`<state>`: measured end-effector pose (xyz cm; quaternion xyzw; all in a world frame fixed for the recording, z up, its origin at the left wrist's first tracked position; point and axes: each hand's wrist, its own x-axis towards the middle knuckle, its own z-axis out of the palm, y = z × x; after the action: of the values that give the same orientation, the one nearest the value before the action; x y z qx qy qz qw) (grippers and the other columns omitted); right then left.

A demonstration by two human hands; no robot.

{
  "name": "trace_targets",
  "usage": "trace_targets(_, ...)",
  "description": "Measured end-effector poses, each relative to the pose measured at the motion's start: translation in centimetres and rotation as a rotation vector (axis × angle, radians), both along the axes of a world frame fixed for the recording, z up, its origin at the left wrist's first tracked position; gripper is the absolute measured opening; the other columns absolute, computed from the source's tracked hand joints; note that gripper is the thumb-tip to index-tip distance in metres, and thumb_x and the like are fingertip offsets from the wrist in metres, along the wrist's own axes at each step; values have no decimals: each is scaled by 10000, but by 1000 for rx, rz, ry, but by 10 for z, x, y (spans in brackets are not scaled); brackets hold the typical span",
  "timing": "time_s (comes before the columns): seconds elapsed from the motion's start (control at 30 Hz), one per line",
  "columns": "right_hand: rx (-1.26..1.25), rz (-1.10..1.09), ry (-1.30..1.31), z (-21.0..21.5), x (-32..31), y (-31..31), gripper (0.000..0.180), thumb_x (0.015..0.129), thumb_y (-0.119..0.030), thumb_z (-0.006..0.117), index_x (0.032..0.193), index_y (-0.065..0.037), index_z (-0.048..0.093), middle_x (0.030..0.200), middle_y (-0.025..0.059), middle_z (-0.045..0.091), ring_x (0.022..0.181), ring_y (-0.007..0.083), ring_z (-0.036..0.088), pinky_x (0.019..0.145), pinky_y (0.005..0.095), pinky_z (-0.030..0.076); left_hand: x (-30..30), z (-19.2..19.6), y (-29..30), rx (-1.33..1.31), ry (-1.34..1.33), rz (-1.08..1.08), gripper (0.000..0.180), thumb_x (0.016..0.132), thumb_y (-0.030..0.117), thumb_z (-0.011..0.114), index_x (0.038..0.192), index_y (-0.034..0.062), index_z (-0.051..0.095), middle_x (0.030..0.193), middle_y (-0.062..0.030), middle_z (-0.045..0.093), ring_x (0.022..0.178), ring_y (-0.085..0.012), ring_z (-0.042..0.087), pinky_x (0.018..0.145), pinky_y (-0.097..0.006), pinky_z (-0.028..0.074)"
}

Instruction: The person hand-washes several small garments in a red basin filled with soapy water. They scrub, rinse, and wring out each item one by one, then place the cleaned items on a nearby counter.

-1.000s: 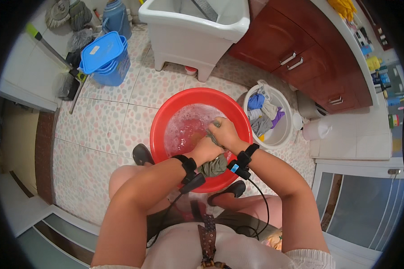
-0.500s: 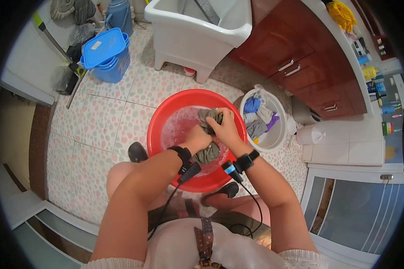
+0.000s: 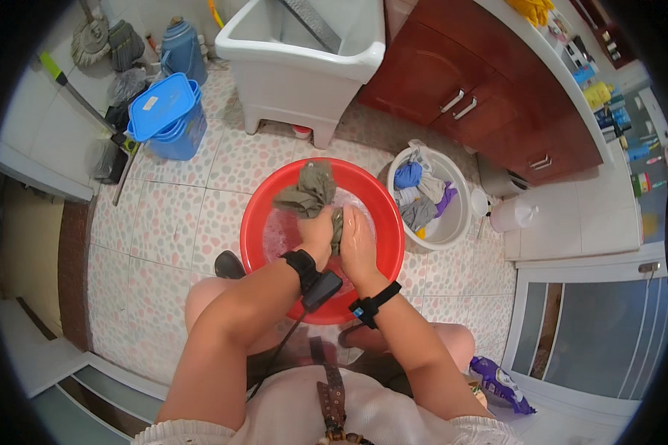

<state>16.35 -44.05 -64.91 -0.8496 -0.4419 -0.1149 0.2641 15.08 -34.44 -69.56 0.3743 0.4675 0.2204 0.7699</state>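
Observation:
A wet olive-green garment (image 3: 313,185) is bunched over a red basin (image 3: 254,215) of sudsy, pinkish water. My left hand (image 3: 316,237) is closed around its lower part, the knuckles toward the basin's middle. Pressed against the same cloth from the other side is my right hand (image 3: 358,241), its fingers close together and pointing away from me. A narrow fold of the garment runs down between the two hands, while the rest spreads out loosely beyond them toward the far rim. The fingertips on the cloth are partly hidden.
To the basin's right stands a white tub (image 3: 462,215) of mixed clothes. A white washing sink (image 3: 297,81) is beyond, with a lidded blue bucket (image 3: 178,137) at far left. A clear jug (image 3: 513,214) and a purple package (image 3: 501,382) are on the right.
The garment has shifted from near my right hand to a spread heap beyond both hands. My right hand has moved nearer and straightened its fingers. The view has shifted, bringing the purple package in.

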Motion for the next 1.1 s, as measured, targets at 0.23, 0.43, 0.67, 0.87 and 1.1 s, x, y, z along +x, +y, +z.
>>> trace_targets(0.23, 105, -117, 404, 10, 10, 20, 551, 770, -108, 689, 1242, 45, 451, 1120, 293, 571, 1037, 457, 561, 866, 471, 468, 7, 32, 18, 423, -169, -91, 459, 798, -4, 643, 1222, 5, 467, 1147, -95, 593, 1041, -199, 576, 903, -326, 458)
trace_targets(0.43, 165, -99, 590, -1, 17, 27, 537, 732, -196, 750, 1140, 32, 485, 912, 290, 634, 902, 478, 606, 745, 484, 502, 2, 50, 30, 859, -47, -210, 450, 715, 71, 702, 1116, 8, 510, 1001, -200, 660, 964, -344, 648, 851, -402, 486)
trace_targets(0.67, 316, -26, 648, -4, 16, 24, 521, 719, -214, 769, 1087, 24, 488, 922, 278, 641, 918, 474, 606, 748, 476, 501, 2, 68, 34, 953, -126, -313, 434, 731, 66, 705, 1121, 5, 523, 1030, -175, 659, 977, -315, 639, 848, -374, 484)
trace_targets(0.87, 338, 102, 796, -8, 19, 21, 485, 735, -200, 754, 1094, 3, 498, 966, 254, 637, 934, 434, 616, 772, 445, 500, 3, 52, 40, 944, -228, -409, 516, 743, 70, 699, 1211, 20, 486, 1134, -197, 624, 1079, -328, 605, 904, -398, 459)
trace_targets(1.1, 267, 184, 515, 45, 22, -19, 629, 696, -118, 735, 1269, -48, 487, 1115, 198, 574, 1083, 380, 549, 964, 410, 427, -9, 66, 35, -481, -190, -544, 330, 963, 351, 553, 1175, 100, 583, 1124, -59, 640, 1010, -232, 624, 926, -401, 497)
